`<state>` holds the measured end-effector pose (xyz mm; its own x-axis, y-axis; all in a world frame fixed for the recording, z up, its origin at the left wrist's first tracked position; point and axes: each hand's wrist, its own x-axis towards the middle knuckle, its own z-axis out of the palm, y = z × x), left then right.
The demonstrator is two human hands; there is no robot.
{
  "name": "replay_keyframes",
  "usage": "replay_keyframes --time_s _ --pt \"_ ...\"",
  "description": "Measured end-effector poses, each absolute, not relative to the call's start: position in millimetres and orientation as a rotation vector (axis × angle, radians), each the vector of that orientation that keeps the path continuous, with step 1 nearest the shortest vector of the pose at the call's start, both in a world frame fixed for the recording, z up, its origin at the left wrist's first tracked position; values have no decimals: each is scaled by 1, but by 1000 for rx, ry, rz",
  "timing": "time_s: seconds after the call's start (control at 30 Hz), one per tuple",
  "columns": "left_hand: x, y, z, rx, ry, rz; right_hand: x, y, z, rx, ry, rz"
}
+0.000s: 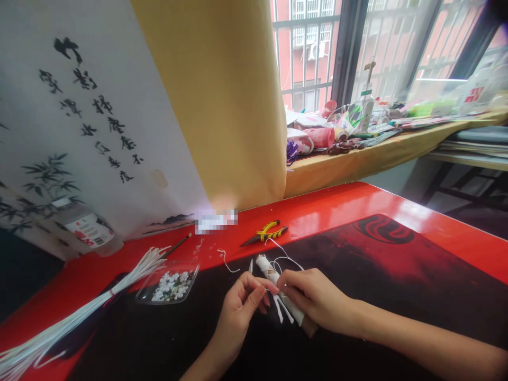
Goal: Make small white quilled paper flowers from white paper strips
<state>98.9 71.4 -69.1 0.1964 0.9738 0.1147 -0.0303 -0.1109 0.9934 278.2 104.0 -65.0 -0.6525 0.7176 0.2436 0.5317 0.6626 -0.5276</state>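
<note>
Side by side over the dark mat, both hands work with white cord. My left hand (243,302) is closed, thumb and fingers pinching the work. My right hand (315,292) is also closed, fingertips meeting the left ones. A thin white cord (286,255) loops up behind the right hand. Short white cord ends (284,311) hang between the hands. A white-wrapped roll (269,269) lies partly under the right hand. Just above my left fingers a pointed metal tip (251,265) shows; the rest of that tool is hidden. What the fingertips pinch exactly is partly covered.
Yellow-handled pliers (266,233) lie beyond the hands on the red table (329,203). To the left are a clear tray (169,283) of small white pieces and a bundle of white strands (95,309). A plastic bottle (89,230) stands behind; a cluttered windowsill (349,159) runs along the back.
</note>
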Motion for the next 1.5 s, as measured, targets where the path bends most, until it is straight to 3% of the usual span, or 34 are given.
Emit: replay_keyframes --time_s 0.57,1.0,1.3,1.5 --pt "101 77 -76 1373 1319 1062 277 100 -58 -961 -2587 169" --pt "103 66 -72 1614 1310 1114 272 95 -54 -906 -2278 692" --pt "104 65 -72 1601 1240 1121 275 99 -58 -772 -2563 251" --pt "106 64 -71 1490 1218 1135 276 98 -61 -759 -2530 157"
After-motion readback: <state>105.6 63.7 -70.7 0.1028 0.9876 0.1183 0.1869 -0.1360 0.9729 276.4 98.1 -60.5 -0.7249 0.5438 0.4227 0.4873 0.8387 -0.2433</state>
